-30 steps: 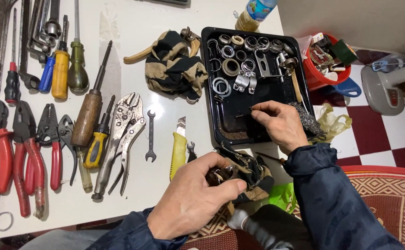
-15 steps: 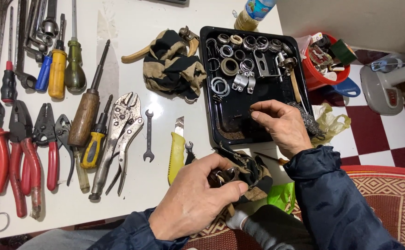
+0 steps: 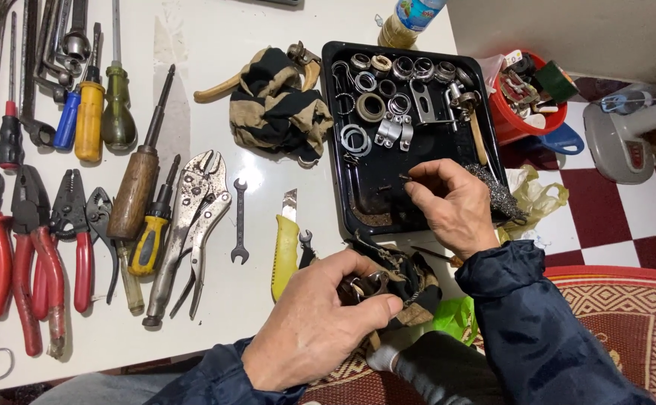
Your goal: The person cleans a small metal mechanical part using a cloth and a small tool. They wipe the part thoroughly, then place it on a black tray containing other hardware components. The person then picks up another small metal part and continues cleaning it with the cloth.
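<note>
While the left hand [image 3: 309,326] clamps a small metal part [image 3: 364,285] inside a dark striped rag [image 3: 406,274] just below the black tray [image 3: 343,150], its thumb and fingers are pressed together around both, the cloth probably there to keep a greasy piece from slipping. The right hand [image 3: 451,206] hovers over the tray's lower, bare half, its grip pinching something tiny and dark between thumb and forefinger (too small to make out what). A wad of steel wool [image 3: 500,195] lies against the tray's right wall, just beside that hand.

The tray's upper half holds the sorted pieces: rings and bearings [image 3: 388,75] in rows, flat washers and clamps below them, kept together so nothing rolls off the bench [image 3: 215,45]. Left of the tray sits a second striped rag [image 3: 279,109] bundled over a tool with a curved handle. Further left of the tray lie locking pliers [image 3: 193,225], a small spanner [image 3: 240,221], a yellow utility knife [image 3: 286,244], screwdrivers and red-handled pliers [image 3: 31,255], laid side by side. Right of the tray stands a red tub [image 3: 526,97] of odds and ends.
</note>
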